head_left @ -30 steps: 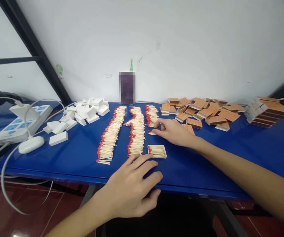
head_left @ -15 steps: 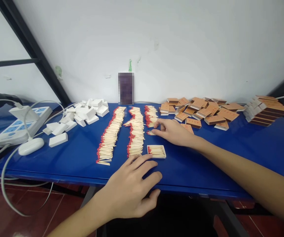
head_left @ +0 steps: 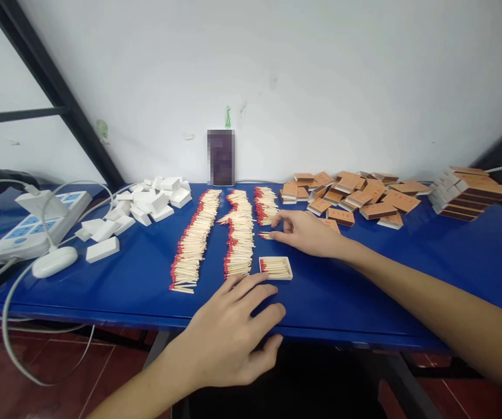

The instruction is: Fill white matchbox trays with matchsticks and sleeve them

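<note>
My left hand is held low over the table's front edge, fingers spread. Its fingertips reach the near side of a white matchbox tray, in which red-headed matches lie side by side. Beyond the tray, my right hand has curled fingers, with thumb and index at a few loose matches; their far ends are hidden by the fingers. Just behind this hand is a short row of matches. Two longer rows stretch to the left, a middle row and a left row.
White empty trays are heaped at the left, by a power strip with cables and a white oval device. Orange matchbox sleeves are piled at the back right, beside stacked matchboxes. A blurred dark panel stands against the wall.
Both hands stay almost where they were. The view has shifted very slightly; the tray and the match rows look the same.
</note>
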{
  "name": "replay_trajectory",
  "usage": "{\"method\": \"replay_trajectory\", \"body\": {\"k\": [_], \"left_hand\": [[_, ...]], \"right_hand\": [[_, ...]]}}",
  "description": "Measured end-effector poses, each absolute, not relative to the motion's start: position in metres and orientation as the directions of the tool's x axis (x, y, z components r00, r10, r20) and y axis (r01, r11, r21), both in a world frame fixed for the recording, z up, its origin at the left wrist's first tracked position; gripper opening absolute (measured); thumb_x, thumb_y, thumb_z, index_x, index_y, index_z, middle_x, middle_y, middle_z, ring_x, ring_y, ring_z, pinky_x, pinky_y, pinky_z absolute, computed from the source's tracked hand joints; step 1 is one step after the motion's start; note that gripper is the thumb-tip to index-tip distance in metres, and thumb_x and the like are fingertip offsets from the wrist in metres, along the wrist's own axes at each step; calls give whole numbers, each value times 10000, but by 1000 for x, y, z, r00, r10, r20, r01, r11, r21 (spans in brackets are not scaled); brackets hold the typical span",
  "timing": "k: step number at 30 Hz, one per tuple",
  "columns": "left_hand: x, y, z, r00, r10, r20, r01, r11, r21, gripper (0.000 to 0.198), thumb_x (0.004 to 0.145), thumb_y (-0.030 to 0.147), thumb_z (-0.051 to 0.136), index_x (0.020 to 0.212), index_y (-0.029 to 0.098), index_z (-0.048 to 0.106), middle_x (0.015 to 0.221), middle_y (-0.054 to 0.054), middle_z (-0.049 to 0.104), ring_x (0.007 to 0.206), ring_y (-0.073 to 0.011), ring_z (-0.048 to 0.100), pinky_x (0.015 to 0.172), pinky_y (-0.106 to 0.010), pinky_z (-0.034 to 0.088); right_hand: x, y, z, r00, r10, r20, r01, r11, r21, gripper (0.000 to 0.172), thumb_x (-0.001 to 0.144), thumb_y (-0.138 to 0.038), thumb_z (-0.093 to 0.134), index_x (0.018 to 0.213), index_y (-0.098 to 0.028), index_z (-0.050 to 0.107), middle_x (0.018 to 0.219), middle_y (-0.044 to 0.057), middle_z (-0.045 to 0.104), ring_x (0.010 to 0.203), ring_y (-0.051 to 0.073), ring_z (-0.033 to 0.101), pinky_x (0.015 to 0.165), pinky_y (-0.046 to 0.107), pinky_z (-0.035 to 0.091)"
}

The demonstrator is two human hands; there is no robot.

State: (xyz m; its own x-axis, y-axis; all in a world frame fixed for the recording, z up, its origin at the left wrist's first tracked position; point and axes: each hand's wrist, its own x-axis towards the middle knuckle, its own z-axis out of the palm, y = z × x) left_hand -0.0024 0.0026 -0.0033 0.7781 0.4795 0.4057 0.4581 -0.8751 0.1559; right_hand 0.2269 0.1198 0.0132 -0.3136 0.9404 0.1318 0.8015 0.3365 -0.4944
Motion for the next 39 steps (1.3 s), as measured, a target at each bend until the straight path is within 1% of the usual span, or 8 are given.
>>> {"method": "replay_trajectory", "body": {"k": [5, 14, 18, 24, 32, 39], "left_hand": [[-2, 2, -3, 773, 478, 416, 461, -875, 149, 221, 902, 250, 569, 1100, 169, 624, 1202, -92, 627, 1258, -282, 510, 1055, -442, 437], [-2, 2, -3, 776, 480, 409, 461, -874, 151, 222, 907, 257, 564, 1102, 172, 628, 1211, -96, 630, 1274, -294, 503, 1059, -455, 440], [-2, 3, -3, 773, 479, 416, 464, -874, 145, 230, 900, 259, 573, 1108, 175, 629, 1203, -95, 634, 1267, -292, 511, 1051, -453, 450], [-2, 3, -3, 775, 478, 413, 461, -875, 148, 230, 902, 255, 566, 1110, 176, 624, 1209, -96, 631, 1271, -296, 510, 1047, -450, 447], [-2, 2, -3, 773, 482, 413, 466, -873, 145, 228, 899, 253, 572, 1108, 177, 624, 1208, -95, 634, 1273, -290, 511, 1052, -449, 444], [-2, 3, -3, 771, 479, 420, 465, -874, 143, 234, 897, 255, 574, 1112, 178, 625, 1203, -98, 636, 1270, -295, 517, 1048, -450, 450]], "right_hand": [[227, 119, 13, -313, 940, 135, 792, 336, -509, 234, 846, -403, 641, 947, -192, 638, 666, -19, 593, 590, 140, 511, 583, 268, 336], [227, 119, 12, -321, 939, 126, 791, 338, -511, 312, 835, -473, 652, 971, -192, 631, 660, -20, 595, 575, 139, 509, 554, 262, 323], [226, 120, 10, -319, 934, 159, 793, 355, -495, 316, 834, -491, 650, 950, -198, 636, 668, -14, 597, 587, 144, 508, 553, 264, 317], [226, 121, 10, -314, 934, 172, 789, 358, -499, 227, 904, -409, 542, 912, -211, 651, 679, -6, 602, 609, 149, 510, 576, 271, 317], [226, 123, 10, -310, 936, 166, 798, 351, -489, 127, 867, -304, 565, 907, -209, 638, 689, -8, 598, 605, 144, 498, 576, 264, 315], [226, 122, 12, -324, 932, 161, 790, 360, -496, 97, 846, -257, 553, 871, -207, 632, 678, -10, 595, 590, 141, 490, 583, 264, 317]]}}
